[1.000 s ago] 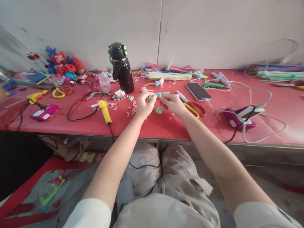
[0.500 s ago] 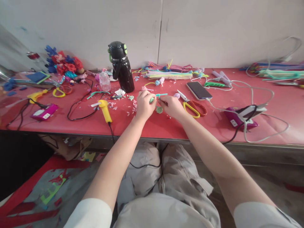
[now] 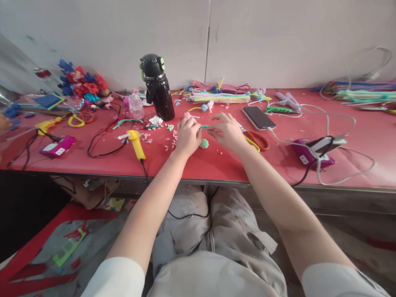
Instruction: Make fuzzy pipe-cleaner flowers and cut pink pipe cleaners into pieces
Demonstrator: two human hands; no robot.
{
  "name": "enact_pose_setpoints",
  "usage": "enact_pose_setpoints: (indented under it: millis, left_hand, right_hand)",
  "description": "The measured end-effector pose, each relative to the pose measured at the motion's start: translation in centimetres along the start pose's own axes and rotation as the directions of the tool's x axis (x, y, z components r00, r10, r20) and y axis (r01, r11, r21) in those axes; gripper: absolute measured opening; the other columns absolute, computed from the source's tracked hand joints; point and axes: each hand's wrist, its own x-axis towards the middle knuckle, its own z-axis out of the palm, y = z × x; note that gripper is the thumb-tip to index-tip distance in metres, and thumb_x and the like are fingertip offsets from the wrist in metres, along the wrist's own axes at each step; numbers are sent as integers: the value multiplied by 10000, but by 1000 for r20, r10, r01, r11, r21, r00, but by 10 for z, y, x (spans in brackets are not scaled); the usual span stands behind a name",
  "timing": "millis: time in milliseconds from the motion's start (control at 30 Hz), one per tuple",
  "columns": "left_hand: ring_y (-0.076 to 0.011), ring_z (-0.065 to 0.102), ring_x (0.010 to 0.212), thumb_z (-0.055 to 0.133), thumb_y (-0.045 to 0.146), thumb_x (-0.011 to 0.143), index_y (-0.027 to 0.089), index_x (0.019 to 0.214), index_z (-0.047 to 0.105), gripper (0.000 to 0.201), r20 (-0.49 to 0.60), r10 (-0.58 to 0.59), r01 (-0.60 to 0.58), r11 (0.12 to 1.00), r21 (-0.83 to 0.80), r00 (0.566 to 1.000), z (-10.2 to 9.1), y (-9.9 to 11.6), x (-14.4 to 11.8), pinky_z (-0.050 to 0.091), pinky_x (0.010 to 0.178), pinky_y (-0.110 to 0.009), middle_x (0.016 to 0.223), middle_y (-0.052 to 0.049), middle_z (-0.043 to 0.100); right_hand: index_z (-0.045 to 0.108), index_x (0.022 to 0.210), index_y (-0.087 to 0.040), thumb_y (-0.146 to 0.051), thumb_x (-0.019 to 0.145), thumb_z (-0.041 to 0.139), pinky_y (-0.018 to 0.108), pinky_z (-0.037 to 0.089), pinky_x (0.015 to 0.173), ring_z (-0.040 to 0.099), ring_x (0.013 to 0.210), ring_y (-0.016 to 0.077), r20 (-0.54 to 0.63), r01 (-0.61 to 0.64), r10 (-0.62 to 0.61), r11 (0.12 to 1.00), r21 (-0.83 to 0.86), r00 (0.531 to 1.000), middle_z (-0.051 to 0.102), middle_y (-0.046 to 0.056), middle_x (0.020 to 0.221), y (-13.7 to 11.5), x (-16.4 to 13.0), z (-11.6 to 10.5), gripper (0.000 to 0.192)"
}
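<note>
My left hand [image 3: 188,137] is closed, pinching a short green pipe cleaner [image 3: 204,127] that sticks out to the right of its fingertips. Facing it, my right hand [image 3: 228,132] has its fingers spread, their tips close to the free end of the pipe cleaner; whether they touch it is hard to see. Just below the gap between both hands is a fuzzy green ball [image 3: 204,143]. Scissors with yellow and red handles [image 3: 260,141] lie beside my right hand, which partly covers them. Small pink cut bits [image 3: 175,138] are scattered left of my left hand.
A yellow glue gun [image 3: 136,145] with a trailing cord lies at left. Behind stands a black bottle [image 3: 161,97]. A phone [image 3: 258,117], pipe cleaner bundles [image 3: 219,97] and a purple power box [image 3: 312,154] with loose cables occupy the back and right of the red table [image 3: 216,169].
My right hand's fingers have spread and lifted off the pipe cleaner's pinch point, moving slightly right. More of the green ball shows below the hands. My left hand has barely moved.
</note>
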Motion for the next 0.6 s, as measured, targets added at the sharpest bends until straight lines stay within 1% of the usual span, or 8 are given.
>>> enact_pose_setpoints:
  millis: [33,67,100,200,333,467,533,600]
  left_hand:
    - [-323,599,1061,589,226,965,204,887,705,142,7,1,-1,1000,3,1000,-1,0,0,473,910,-495,999,-113,699]
    - [-325,601,1063,602,208,955,203,887,705,124,14,0,0,1000,5,1000,-1,1,0,473,902,-494,999,-111,702]
    - [-327,603,1065,612,185,944,203,889,705,110,21,-2,2,1000,7,1000,-2,2,0,473,895,-493,997,-108,704]
    - [-331,608,1078,627,128,917,199,892,699,104,48,-5,5,1000,-2,999,-4,3,-1,474,887,-494,990,-102,705]
    - [-320,613,1068,620,109,908,205,873,690,124,44,-5,7,999,-38,999,-4,2,-1,486,897,-496,987,-86,704]
    - [-278,621,1037,620,125,920,220,884,696,126,-21,-33,31,993,-115,999,-1,-1,-1,511,924,-470,970,-58,704]
    - [-254,628,1026,624,171,948,225,889,693,106,-52,-45,34,980,-194,998,-2,-2,0,529,931,-446,983,-56,713]
    - [-235,643,1026,618,246,985,228,891,688,119,-68,-40,19,958,-287,997,-3,-4,2,544,926,-421,998,-62,722]
  right_hand:
    - [793,867,-207,-278,911,667,506,490,961,633,1146,355,14,24,-24,1000,21,1000,709,150,1286,1,0,-1,151]
    - [786,870,-210,-260,911,661,496,492,967,645,1135,342,43,32,-35,998,55,998,725,140,1268,2,1,-1,140]
    - [779,881,-209,-249,914,651,473,501,947,669,1078,320,81,21,-29,995,95,996,753,130,1196,2,1,-1,138]
    - [758,924,-194,-258,940,616,392,513,826,700,849,252,178,-87,51,976,199,983,784,91,930,1,0,-2,157]
    - [723,876,-190,-297,938,635,345,514,784,706,781,209,171,-224,170,898,379,970,788,68,857,-3,-1,-3,151]
    - [702,820,-188,-461,911,709,338,543,775,703,734,187,195,-324,259,720,613,946,775,80,803,-3,1,-6,287]
    - [708,803,-185,-535,864,762,338,552,767,694,719,182,253,-390,303,594,704,919,763,86,790,-3,2,-8,360]
    - [690,766,-186,-562,803,820,331,554,732,671,680,170,344,-476,350,431,767,871,737,76,755,-3,4,-11,399]
